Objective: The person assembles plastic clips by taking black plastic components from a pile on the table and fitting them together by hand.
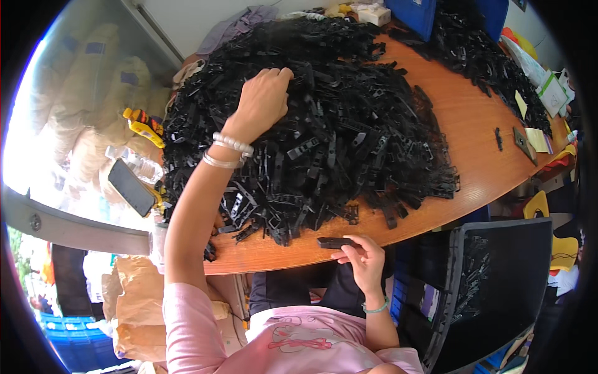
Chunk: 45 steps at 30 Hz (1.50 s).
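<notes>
A large heap of black plastic parts [314, 146] covers much of the wooden table. My left hand [265, 98] reaches over the far left part of the heap, its fingers curled down against the pieces. Whatever those fingertips hold, if anything, is hidden from sight. Close to the table's front edge, my right hand [362, 260] pinches a small, oblong black plastic part [336, 242] between thumb and fingers. That part points left, held apart from the heap.
A black crate [498, 274] with similar parts stands at my right. A second heap [464, 53] lies at the far right beside a blue bin [413, 17]. On the left are a phone [132, 188] and a yellow bottle [144, 127]. Bare table [470, 134] shows right of the heap.
</notes>
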Motion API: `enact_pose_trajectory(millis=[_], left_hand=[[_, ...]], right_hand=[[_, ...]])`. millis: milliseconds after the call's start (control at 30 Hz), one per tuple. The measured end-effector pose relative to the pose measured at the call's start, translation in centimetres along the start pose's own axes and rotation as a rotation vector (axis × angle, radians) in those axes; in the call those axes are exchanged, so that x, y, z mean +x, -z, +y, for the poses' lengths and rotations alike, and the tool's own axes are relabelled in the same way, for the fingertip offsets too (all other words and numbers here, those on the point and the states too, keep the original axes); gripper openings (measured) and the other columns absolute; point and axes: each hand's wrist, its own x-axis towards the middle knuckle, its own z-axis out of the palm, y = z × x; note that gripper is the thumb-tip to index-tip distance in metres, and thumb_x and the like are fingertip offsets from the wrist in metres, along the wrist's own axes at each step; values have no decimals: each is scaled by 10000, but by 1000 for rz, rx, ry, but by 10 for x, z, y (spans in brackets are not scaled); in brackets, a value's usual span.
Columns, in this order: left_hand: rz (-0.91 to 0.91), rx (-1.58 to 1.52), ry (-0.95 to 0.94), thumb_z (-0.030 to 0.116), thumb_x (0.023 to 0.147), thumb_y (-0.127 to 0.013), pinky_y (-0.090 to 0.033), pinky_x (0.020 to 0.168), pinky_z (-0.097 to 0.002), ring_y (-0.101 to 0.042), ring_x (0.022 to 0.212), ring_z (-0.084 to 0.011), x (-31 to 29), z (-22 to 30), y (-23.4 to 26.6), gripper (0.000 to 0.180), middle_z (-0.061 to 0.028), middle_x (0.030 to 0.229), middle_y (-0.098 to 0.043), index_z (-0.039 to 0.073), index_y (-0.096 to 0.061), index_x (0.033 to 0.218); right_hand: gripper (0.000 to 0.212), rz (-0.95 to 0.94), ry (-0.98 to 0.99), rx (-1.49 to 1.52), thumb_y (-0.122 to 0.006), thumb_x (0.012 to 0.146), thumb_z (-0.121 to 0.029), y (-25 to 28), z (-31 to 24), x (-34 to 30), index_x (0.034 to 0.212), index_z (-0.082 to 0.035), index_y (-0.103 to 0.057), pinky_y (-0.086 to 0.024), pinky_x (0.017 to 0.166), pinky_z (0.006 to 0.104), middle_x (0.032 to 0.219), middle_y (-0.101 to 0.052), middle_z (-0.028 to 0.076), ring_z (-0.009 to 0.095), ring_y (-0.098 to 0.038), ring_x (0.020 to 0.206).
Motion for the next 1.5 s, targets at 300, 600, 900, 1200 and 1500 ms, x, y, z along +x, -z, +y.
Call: enact_pose_trajectory(millis=[300, 600, 900, 1200, 1500], left_hand=[[-86, -1607, 392, -48, 779, -615, -483, 664, -235, -556, 759, -102, -79, 57, 55, 580, -90, 927, -599, 8, -381, 1306], [-283, -2097, 435, -26, 856, -512, -414, 973, -402, -563, 1078, -299, -170, 119, 38, 476, -256, 1115, -567, -36, -353, 1305], [-457, -1909, 625, -80, 860, -485, -470, 890, -255, -586, 993, -157, -198, 134, 45, 360, -165, 1109, -603, -102, -485, 1219], [-438, -1396, 322, -59, 783, -536, -477, 584, -252, -576, 638, -102, -205, 130, 46, 490, -149, 805, -649, -15, -478, 1268], [-414, -1412, 380, -46, 781, -529, -495, 680, -293, -663, 767, -238, -214, 144, 53, 540, -206, 889, -643, -29, -419, 1310]], right_hand=[[163, 35, -7, 69, -576, 858, 14, 0, -3, -4, 995, 103, -568, -547, 580, 231, 882, -609, 132, 219, -681, 730], [200, -289, 24, 474, -635, 805, -16, 2, -28, -14, 975, 83, -601, -546, 679, 342, 880, -630, 195, 286, -659, 771], [228, -247, -32, 333, -598, 838, 8, -16, -30, -22, 1045, 97, -558, -545, 768, 367, 974, -635, 221, 270, -648, 863], [226, -167, -62, 263, -609, 840, 12, -13, -31, -20, 1041, 106, -566, -557, 722, 322, 921, -643, 187, 229, -656, 797], [200, -13, 128, -49, -618, 839, 8, -22, -36, -31, 1010, 105, -585, -543, 700, 276, 914, -650, 182, 199, -660, 782]])
